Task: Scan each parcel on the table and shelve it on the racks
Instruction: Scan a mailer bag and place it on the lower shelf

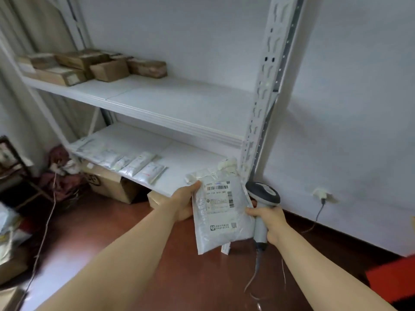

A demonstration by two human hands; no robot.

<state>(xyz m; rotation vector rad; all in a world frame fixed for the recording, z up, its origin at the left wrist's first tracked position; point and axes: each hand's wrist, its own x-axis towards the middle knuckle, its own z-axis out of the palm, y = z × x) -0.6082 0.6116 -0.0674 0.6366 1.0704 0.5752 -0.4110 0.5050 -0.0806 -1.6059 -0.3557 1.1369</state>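
Note:
A grey plastic mailer parcel [221, 215] with a barcode label hangs in front of the white rack [179, 104]. My left hand [183, 202] grips its left edge near the top. My right hand [268, 221] grips the handle of a grey barcode scanner [262, 194], and its fingers touch the parcel's right edge. The scanner's head sits just right of the parcel, beside the rack's right post [267, 86]. A second small packet shows behind the parcel's lower edge.
The lower shelf [190, 162] holds several flat mailers [134, 164] at its left. Several cardboard boxes [94, 66] sit on the upper shelf's left end. Cardboard boxes [110, 182] stand on the red-brown floor under the rack. A wall socket [321, 194] is at right.

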